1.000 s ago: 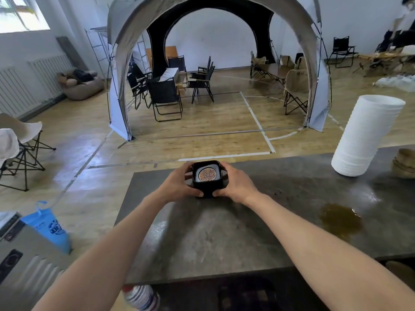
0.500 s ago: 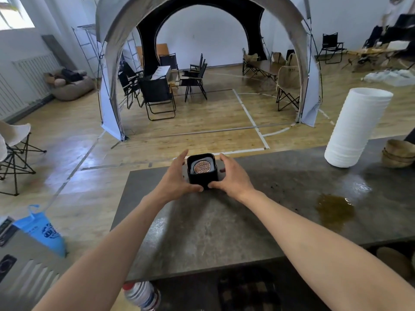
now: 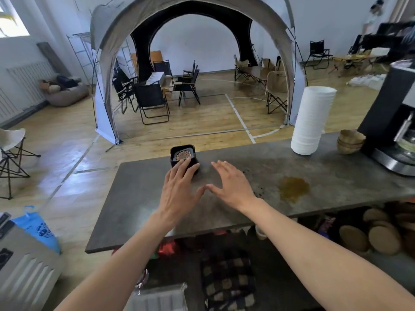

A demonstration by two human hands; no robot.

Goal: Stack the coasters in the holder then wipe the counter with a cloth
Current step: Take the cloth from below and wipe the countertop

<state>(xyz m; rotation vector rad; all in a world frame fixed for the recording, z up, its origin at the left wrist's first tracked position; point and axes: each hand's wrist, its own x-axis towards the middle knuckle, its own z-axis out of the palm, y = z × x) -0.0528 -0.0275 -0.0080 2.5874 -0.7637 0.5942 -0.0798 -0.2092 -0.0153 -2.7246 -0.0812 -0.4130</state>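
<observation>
A black square coaster holder stands near the far edge of the grey stone counter, with patterned round coasters stacked inside. My left hand hovers flat in front of the holder with its fingers spread, and the fingertips overlap the holder's near side. My right hand is open just right of the holder, palm down, holding nothing. A brown spill lies on the counter to the right of my right hand. A dark checkered cloth lies below the counter's near edge.
A tall stack of white cups, nested wooden bowls and a coffee machine stand at the counter's right end. Round wooden discs sit on a shelf beneath. A blue bag is at the left.
Both hands have let go of the holder and drawn back toward me with fingers spread. The view has swung right, which brings the coffee machine into sight.
</observation>
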